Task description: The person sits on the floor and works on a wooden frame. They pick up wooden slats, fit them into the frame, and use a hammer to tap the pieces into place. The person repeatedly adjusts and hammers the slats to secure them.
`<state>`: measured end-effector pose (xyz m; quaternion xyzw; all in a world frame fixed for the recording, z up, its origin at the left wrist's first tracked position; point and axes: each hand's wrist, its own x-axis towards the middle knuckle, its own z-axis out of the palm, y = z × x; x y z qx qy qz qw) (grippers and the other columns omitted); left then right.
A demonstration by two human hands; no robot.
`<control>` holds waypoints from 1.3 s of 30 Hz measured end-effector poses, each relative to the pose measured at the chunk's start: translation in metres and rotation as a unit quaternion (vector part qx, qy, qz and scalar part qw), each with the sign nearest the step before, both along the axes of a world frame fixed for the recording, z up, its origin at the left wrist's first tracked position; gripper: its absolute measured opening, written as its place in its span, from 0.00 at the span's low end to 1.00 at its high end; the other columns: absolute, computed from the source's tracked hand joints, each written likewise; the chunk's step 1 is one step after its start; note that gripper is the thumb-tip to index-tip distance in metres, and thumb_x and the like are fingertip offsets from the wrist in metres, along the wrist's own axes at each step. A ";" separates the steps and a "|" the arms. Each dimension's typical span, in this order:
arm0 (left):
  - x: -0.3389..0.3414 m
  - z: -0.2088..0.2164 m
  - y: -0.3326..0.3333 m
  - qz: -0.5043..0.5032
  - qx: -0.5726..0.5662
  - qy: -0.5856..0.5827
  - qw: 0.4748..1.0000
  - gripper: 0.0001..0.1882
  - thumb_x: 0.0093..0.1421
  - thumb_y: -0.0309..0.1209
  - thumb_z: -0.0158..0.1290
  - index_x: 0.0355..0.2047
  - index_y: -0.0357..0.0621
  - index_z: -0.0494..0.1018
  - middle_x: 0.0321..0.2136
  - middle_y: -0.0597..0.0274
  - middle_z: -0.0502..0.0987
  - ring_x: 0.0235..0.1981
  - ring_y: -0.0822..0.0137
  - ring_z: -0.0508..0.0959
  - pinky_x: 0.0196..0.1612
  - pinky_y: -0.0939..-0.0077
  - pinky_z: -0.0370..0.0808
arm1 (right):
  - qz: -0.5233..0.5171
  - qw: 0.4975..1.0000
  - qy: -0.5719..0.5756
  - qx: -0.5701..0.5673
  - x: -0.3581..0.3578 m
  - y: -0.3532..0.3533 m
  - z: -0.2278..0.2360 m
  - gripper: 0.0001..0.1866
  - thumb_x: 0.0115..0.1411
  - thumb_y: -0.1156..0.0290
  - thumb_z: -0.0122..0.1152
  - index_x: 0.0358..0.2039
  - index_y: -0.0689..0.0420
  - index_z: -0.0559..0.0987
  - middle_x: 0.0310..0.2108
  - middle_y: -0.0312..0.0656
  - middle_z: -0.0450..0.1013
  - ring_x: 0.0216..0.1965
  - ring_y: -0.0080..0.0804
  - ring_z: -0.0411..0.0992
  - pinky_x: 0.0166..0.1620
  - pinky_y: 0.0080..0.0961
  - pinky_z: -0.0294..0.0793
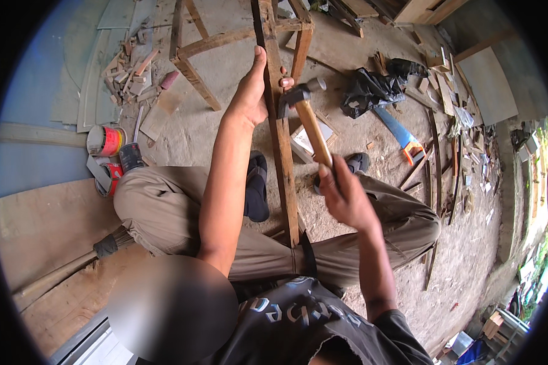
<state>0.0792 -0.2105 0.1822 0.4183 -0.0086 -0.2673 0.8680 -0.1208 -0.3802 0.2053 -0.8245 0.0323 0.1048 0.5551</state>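
Observation:
My left hand [252, 94] is wrapped round a long, narrow wooden beam [282, 161], thumb on the near side and fingertips showing past its right edge. The beam runs from between my legs up to the top of the view. In my right hand [350, 194] is a claw hammer [314, 131], gripped low on its wooden handle. Its dark head is at the beam, just below my left fingers; I cannot tell whether it touches the wood. Beyond stands a wooden frame [216, 42] with legs, beside or behind the beam.
A handsaw [399, 132] with an orange handle and a black plastic bag [371, 91] lie to the right. Wood scraps [143, 76] are heaped at the far left, near paint cans [106, 141]. A white box [313, 141] sits behind the hammer. Loose strips [453, 170] litter the right side.

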 end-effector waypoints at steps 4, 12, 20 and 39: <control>-0.004 0.000 0.001 0.047 0.036 0.007 0.998 0.34 0.53 0.68 0.47 0.33 0.46 0.65 0.23 0.67 0.67 0.26 0.72 0.71 0.28 0.75 0.72 | 0.050 0.993 0.042 -0.096 0.022 -0.016 0.035 0.12 0.68 0.64 0.46 0.40 0.62 0.65 0.18 0.50 0.68 0.19 0.38 0.65 0.26 0.36 0.64; 0.009 -0.022 0.004 0.057 -0.036 0.036 0.997 0.34 0.55 0.65 0.48 0.34 0.42 0.64 0.26 0.65 0.64 0.26 0.71 0.69 0.30 0.76 0.71 | 0.030 0.998 0.017 -0.054 0.008 -0.001 0.003 0.14 0.68 0.64 0.46 0.43 0.63 0.63 0.19 0.51 0.68 0.20 0.35 0.65 0.28 0.36 0.66; 0.008 -0.021 -0.004 0.072 -0.004 0.027 0.997 0.34 0.55 0.65 0.48 0.35 0.41 0.64 0.25 0.66 0.64 0.26 0.71 0.69 0.30 0.76 0.71 | -0.014 0.994 0.099 0.047 0.009 -0.002 0.010 0.15 0.69 0.61 0.45 0.41 0.62 0.65 0.21 0.40 0.65 0.24 0.24 0.62 0.29 0.28 0.65; 0.010 -0.034 -0.002 0.077 -0.030 0.060 0.995 0.30 0.59 0.62 0.44 0.37 0.45 0.63 0.27 0.65 0.64 0.24 0.73 0.69 0.25 0.79 0.70 | 0.062 0.997 -0.012 -0.050 0.008 0.003 0.004 0.12 0.67 0.70 0.47 0.40 0.66 0.59 0.16 0.57 0.66 0.19 0.60 0.67 0.22 0.43 0.61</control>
